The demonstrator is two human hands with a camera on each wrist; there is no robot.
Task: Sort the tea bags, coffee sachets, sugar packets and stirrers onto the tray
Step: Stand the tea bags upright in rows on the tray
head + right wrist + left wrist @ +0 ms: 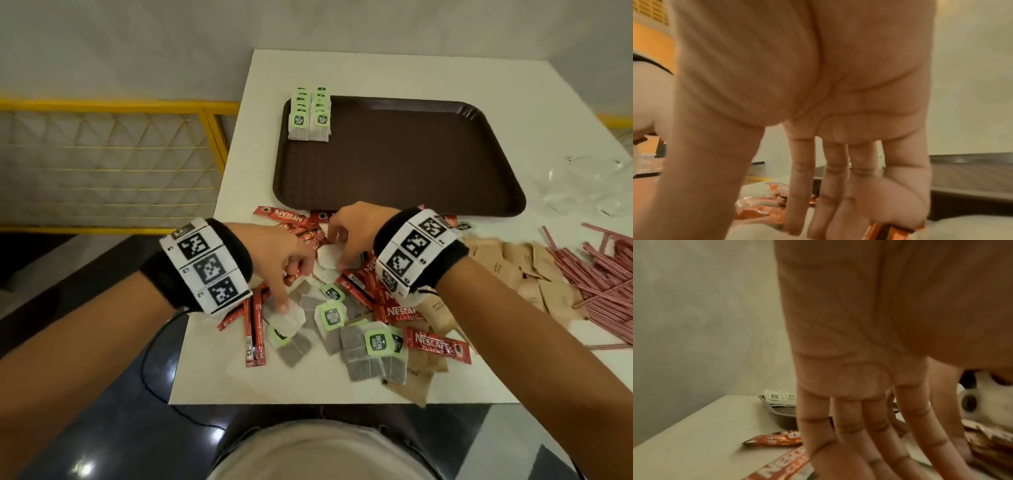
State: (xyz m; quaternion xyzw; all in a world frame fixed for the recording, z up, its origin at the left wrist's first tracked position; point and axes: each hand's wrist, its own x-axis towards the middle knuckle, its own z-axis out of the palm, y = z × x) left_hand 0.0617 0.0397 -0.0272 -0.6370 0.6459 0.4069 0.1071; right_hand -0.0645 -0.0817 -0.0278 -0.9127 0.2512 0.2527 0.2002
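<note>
A brown tray (411,164) lies at the table's middle, with two rows of green-tagged tea bags (309,114) stacked in its far left corner. In front of it is a mixed pile of tea bags (366,346) and red Nescafe sachets (436,344). My left hand (279,294) reaches down into the pile's left side, a fingertip touching a white tea bag (291,318). My right hand (340,250) is just behind it, straight fingers resting on another white tea bag (330,257). In the right wrist view the little finger (898,199) presses a red sachet (885,230).
Brown sugar packets (513,263) and a heap of pink stirrers (603,274) lie to the right. Clear plastic (589,185) sits at the far right edge. The table (376,75) ends left beside a yellow railing (113,106). Most of the tray floor is bare.
</note>
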